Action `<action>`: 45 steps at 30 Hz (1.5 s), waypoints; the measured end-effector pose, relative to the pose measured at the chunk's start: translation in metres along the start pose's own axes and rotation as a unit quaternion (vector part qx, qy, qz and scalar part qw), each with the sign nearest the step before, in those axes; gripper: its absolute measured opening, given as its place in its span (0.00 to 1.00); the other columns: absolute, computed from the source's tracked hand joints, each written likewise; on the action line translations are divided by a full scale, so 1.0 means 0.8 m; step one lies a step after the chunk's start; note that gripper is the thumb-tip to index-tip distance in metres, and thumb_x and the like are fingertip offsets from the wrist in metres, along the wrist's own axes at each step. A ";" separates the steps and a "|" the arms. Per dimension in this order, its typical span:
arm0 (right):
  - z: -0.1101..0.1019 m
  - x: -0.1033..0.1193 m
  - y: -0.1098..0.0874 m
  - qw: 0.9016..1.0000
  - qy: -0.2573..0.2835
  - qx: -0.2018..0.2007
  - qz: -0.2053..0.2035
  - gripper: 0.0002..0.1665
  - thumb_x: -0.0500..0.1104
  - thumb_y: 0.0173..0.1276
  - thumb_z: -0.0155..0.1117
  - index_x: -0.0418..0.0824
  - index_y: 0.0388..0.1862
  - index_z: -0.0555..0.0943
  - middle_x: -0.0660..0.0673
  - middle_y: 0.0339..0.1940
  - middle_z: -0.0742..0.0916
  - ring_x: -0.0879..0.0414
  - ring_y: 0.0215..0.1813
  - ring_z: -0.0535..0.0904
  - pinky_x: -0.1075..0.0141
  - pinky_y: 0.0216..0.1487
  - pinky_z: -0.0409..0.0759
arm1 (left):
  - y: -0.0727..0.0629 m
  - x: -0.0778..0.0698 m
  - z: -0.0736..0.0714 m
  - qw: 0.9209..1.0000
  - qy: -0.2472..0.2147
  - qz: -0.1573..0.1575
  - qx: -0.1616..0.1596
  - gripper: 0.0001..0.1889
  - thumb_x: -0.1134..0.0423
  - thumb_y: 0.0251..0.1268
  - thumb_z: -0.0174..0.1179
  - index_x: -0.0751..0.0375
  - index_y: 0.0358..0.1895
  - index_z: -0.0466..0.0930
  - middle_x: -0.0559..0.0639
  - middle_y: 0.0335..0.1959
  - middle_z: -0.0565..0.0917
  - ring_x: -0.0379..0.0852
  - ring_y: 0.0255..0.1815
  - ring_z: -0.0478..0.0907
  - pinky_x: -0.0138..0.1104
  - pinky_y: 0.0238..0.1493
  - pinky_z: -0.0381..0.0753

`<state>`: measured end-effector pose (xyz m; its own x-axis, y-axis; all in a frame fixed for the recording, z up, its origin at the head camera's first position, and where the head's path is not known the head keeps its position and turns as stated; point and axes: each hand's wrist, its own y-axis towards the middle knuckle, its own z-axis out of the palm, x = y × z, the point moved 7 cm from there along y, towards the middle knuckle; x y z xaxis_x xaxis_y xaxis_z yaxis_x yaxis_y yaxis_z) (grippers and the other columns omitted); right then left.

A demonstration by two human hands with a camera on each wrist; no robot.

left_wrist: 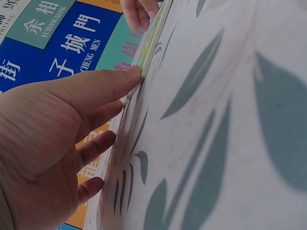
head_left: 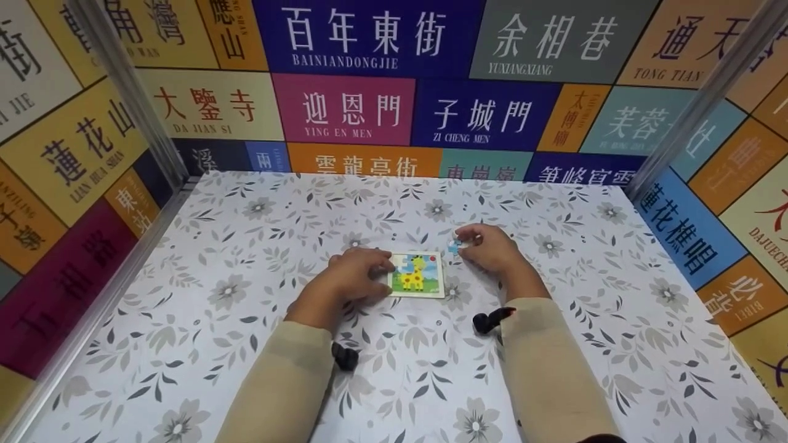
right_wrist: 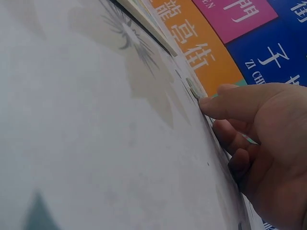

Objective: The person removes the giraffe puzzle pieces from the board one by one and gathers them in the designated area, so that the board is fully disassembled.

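Note:
A small flat puzzle board (head_left: 417,293) with a yellow giraffe picture lies on the table in the head view. A bare pale patch shows in the picture's upper left part. At the board's left edge my left hand (head_left: 357,274) holds it with thumb and fingers. The left wrist view has that thumb (left_wrist: 108,88) against the board's side edge. To the right of the board, my right hand (head_left: 490,247) pinches a light blue puzzle piece (head_left: 454,247) close to the tabletop. In the right wrist view the piece (right_wrist: 193,89) sits at the thumb tip, partly hidden.
The table wears a white cloth (head_left: 246,344) printed with grey flowers and leaves. Coloured panels (head_left: 345,111) with large characters stand along its back and sides. Dark camera mounts (head_left: 346,357) project from both sleeves.

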<state>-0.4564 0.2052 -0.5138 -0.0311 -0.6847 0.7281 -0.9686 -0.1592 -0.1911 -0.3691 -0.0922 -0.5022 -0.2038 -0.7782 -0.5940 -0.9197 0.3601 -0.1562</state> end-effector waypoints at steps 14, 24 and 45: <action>-0.005 0.008 -0.003 0.999 0.048 0.006 0.013 0.28 0.42 0.72 0.70 0.54 0.70 0.81 0.50 0.66 0.85 0.48 0.57 0.81 0.59 0.49 0.85 | 0.004 0.001 0.000 1.000 0.000 -0.013 -0.001 0.21 0.51 0.63 0.74 0.34 0.60 0.87 0.31 0.80 0.73 0.52 0.89 0.57 0.63 0.88 0.42; -0.008 0.022 -0.010 0.998 0.060 -0.007 -0.019 0.26 0.45 0.76 0.67 0.50 0.72 0.80 0.49 0.68 0.85 0.48 0.60 0.82 0.58 0.40 0.84 | 0.003 -0.003 0.001 1.000 0.004 0.008 -0.011 0.22 0.52 0.61 0.75 0.38 0.60 0.88 0.34 0.79 0.75 0.53 0.88 0.59 0.66 0.85 0.46; 0.028 0.084 -0.023 0.996 -0.014 0.063 -0.067 0.28 0.50 0.74 0.73 0.51 0.71 0.82 0.48 0.62 0.88 0.49 0.58 0.84 0.58 0.49 0.85 | 0.002 0.000 0.001 1.000 -0.016 -0.024 0.003 0.21 0.51 0.61 0.75 0.31 0.59 0.86 0.31 0.79 0.73 0.55 0.90 0.54 0.63 0.88 0.41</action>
<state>-0.4351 0.1466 -0.4760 0.1042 -0.6705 0.7345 -0.9252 -0.3363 -0.1758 -0.3701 -0.0916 -0.5032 -0.1483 -0.7785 -0.6098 -0.9262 0.3256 -0.1903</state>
